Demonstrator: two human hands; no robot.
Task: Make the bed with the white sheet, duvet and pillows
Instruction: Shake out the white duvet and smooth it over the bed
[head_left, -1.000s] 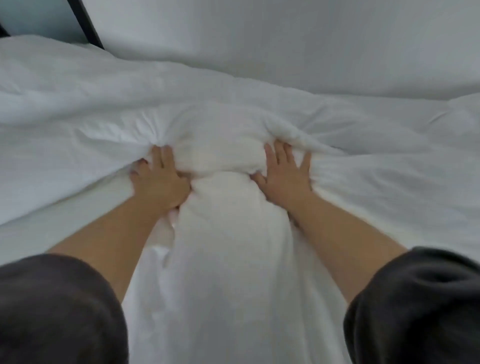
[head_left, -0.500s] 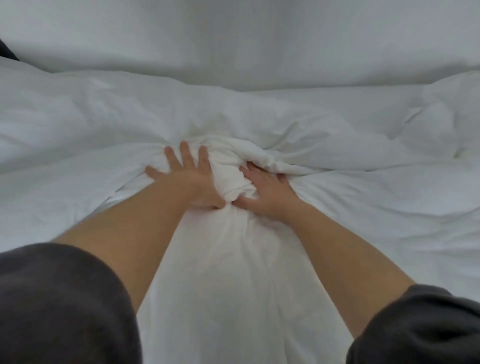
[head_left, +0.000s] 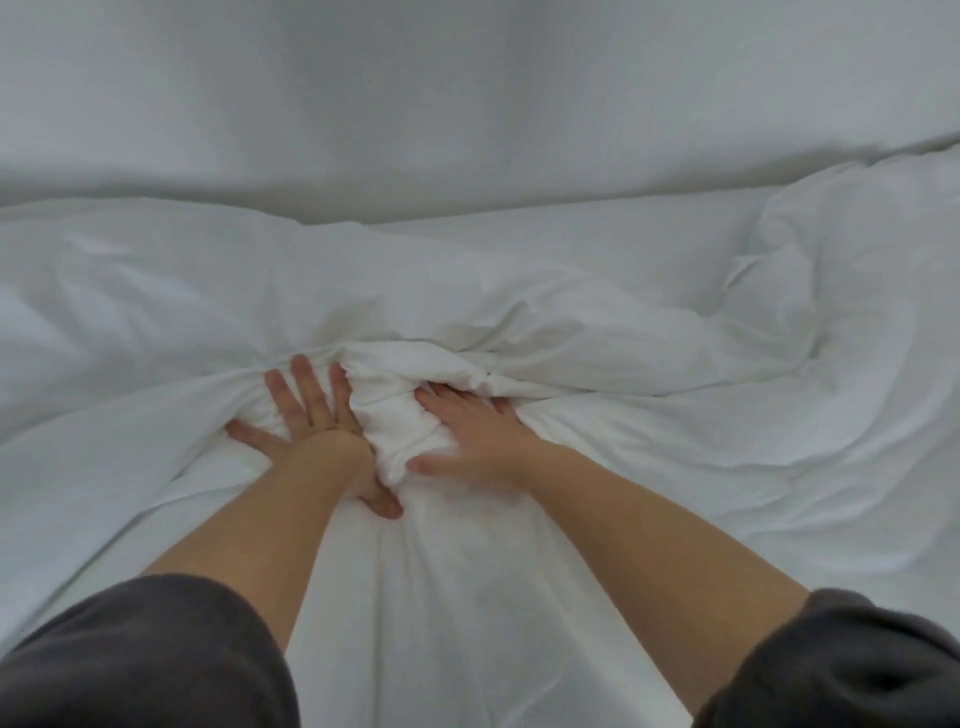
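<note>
A white duvet (head_left: 597, 322) lies rumpled across the bed, bunched into a ridge in the middle. My left hand (head_left: 317, 431) presses flat on the fabric just left of that bunch, fingers spread and straight. On the bunch's right side lies my right hand (head_left: 470, 441), fingers extended over the folds and thumb against the cloth. The gathered cloth (head_left: 395, 415) stands up between the two hands. A smoother stretch of white fabric (head_left: 467, 597) runs toward me between my forearms. No pillow is clearly distinguishable.
A pale wall (head_left: 467, 93) rises behind the bed's far edge. A puffed mound of duvet (head_left: 841, 291) sits at the right. My dark sleeves (head_left: 135, 660) fill the bottom corners.
Both hands have pushed forward and closer together, squeezing the duvet into a tighter bunch. The view has shifted right, so the dark frame at top left is out of sight.
</note>
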